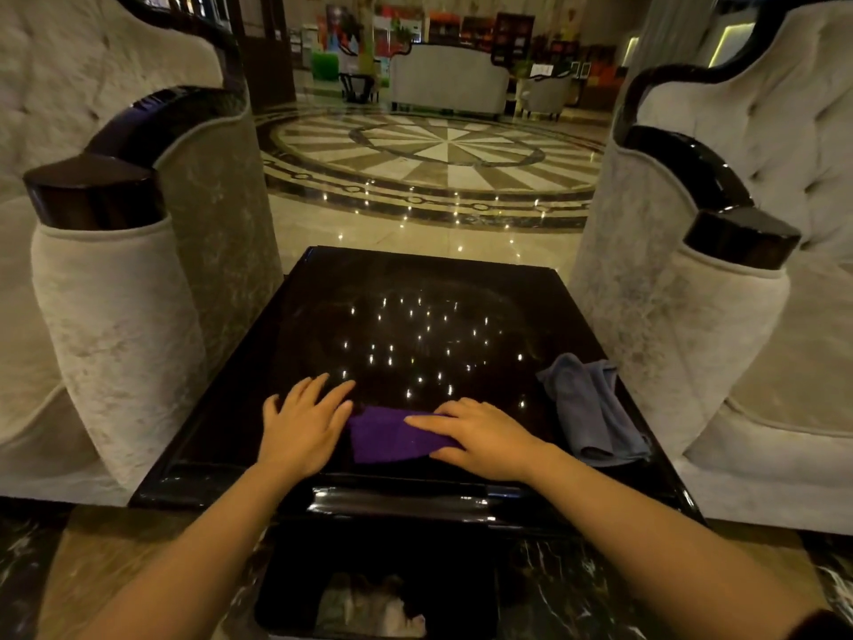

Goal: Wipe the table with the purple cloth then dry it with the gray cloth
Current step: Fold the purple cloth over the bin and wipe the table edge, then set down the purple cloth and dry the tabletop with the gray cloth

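A glossy black square table (323, 316) stands in front of me. Near its front edge lies a folded purple cloth (392, 436). My right hand (480, 436) rests flat on the cloth's right part, fingers pointing left. Flat on the table just left of the cloth is my left hand (304, 422), fingers spread, its edge touching the cloth. A crumpled gray cloth (595, 408) lies at the table's right edge, apart from both hands.
Two pale upholstered armchairs flank the table, the left chair (129, 316) and the right chair (683, 316), close to its sides. A dark bin (378, 593) sits below the table's front edge. Polished patterned floor (438, 154) stretches beyond.
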The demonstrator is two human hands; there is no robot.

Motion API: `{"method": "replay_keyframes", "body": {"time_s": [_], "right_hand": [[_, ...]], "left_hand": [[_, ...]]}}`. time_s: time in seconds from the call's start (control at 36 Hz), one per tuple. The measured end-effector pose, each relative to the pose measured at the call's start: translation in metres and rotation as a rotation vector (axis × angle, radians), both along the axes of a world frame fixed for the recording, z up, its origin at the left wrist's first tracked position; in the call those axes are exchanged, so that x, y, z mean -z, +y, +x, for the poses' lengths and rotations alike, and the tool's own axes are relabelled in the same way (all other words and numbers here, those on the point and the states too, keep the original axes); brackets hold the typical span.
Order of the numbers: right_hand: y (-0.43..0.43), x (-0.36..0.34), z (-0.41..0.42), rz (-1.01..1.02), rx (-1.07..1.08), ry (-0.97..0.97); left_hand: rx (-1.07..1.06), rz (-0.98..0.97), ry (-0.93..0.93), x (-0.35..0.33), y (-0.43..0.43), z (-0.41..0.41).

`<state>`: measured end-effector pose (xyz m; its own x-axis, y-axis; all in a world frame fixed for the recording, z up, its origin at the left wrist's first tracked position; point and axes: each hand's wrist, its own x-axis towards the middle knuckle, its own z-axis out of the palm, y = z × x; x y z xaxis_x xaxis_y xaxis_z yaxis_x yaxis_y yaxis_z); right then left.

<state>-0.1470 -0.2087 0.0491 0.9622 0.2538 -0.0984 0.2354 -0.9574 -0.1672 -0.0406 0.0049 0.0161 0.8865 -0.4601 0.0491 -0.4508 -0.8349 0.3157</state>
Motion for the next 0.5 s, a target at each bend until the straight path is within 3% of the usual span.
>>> {"method": "replay_keyframes", "body": {"time_s": [0.14, 0.42, 0.5], "right_hand": [[-0.019, -0.018, 0.022, 0.182, 0.178, -0.099], [-0.126, -0.039, 0.094, 0.116, 0.813, -0.397], [-0.154, -0.023, 0.107, 0.075, 0.959, -0.384]], "left_hand": [[-0.036, 0.134, 0.040, 0.002, 0.010, 0.018], [-0.032, 0.127, 0.120, 0.012, 0.012, 0.025], [-0.034, 0.133, 0.108, 0.015, 0.013, 0.026]]}}
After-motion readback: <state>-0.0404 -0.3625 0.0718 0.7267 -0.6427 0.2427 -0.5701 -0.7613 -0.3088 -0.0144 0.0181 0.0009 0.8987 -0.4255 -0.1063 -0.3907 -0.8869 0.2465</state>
